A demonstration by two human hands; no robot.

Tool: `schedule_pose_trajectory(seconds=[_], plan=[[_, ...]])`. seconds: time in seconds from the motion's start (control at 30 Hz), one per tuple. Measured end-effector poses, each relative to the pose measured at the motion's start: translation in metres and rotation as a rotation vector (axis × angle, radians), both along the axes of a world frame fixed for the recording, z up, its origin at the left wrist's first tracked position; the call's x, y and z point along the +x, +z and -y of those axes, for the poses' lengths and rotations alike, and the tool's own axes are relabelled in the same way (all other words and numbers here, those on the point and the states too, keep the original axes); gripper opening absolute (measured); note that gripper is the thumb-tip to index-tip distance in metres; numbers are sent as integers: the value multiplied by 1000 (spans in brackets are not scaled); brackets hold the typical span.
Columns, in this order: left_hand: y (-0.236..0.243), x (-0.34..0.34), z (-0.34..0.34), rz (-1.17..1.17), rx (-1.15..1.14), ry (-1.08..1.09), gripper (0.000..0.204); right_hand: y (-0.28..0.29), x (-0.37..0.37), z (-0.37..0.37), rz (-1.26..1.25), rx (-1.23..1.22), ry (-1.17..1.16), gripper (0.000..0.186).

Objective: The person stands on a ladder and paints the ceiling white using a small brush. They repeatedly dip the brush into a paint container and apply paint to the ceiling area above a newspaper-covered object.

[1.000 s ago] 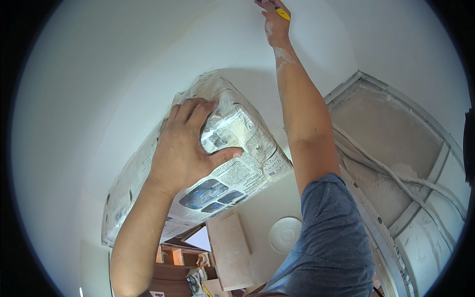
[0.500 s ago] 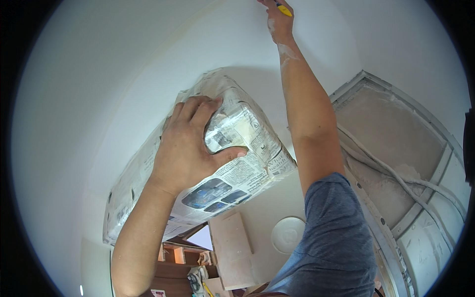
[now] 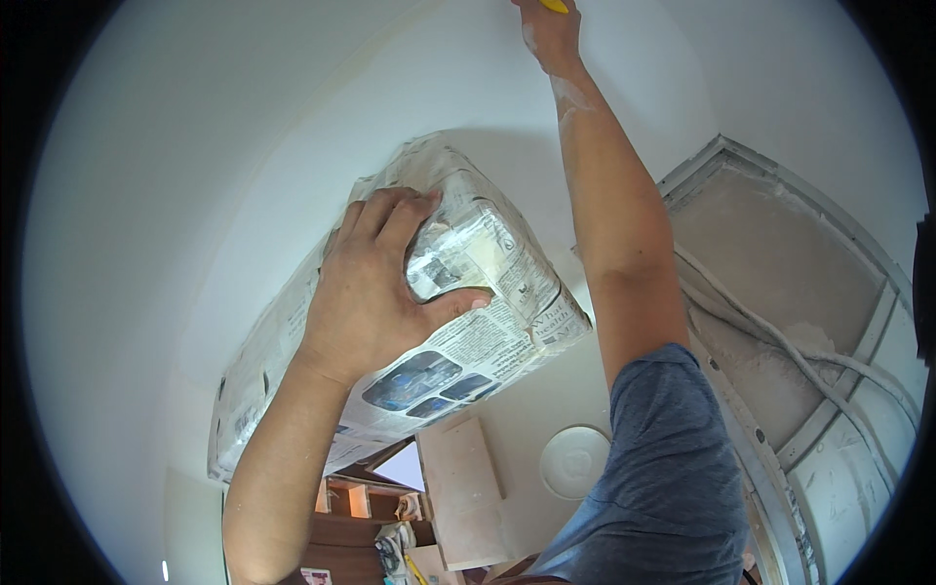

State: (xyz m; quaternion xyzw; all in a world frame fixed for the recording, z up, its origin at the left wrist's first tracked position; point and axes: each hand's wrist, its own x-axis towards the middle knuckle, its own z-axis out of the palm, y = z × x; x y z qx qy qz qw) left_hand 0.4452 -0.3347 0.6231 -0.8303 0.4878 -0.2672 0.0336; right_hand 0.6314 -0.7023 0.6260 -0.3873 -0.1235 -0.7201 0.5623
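A long boxy unit [image 3: 390,390] wrapped in newspaper and clear plastic sits against the white wall. My left hand [image 3: 366,273] is clamped over its near end, fingers curled over the upper edge and thumb pressed on the printed front. Far up at the top edge of the view, my right hand [image 3: 552,37] is closed around a tool's yellow handle [image 3: 554,5]. The rest of that tool lies outside the picture, so I cannot tell its kind. White smears mark my right wrist and forearm, which stretches up along the white surface [image 3: 468,68].
On the right is a framed recess [image 3: 780,253] with pale cables [image 3: 780,341] hanging across it. Below are a round white disc-shaped fitting [image 3: 575,462], a pale panel [image 3: 463,492] and brown shelves [image 3: 356,526] with assorted items.
My right hand has slid slightly upward, and less of the yellow handle shows. My left hand keeps its hold on the wrapped unit. The whole view has shifted a little.
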Motion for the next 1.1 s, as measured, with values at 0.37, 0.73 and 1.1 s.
schedule_pose_trajectory(seconds=[0.37, 0.73, 1.1], plan=[[0, 2, -1, -13, -1, 3, 100, 6, -8, -3, -38, -1, 34, 21], [0, 1, -1, 2, 7, 11, 102, 9, -7, -6, -48, -16, 20, 22], [-1, 3, -2, 38, 13, 10, 101, 10, -9, -9, -23, -40, 41, 20]])
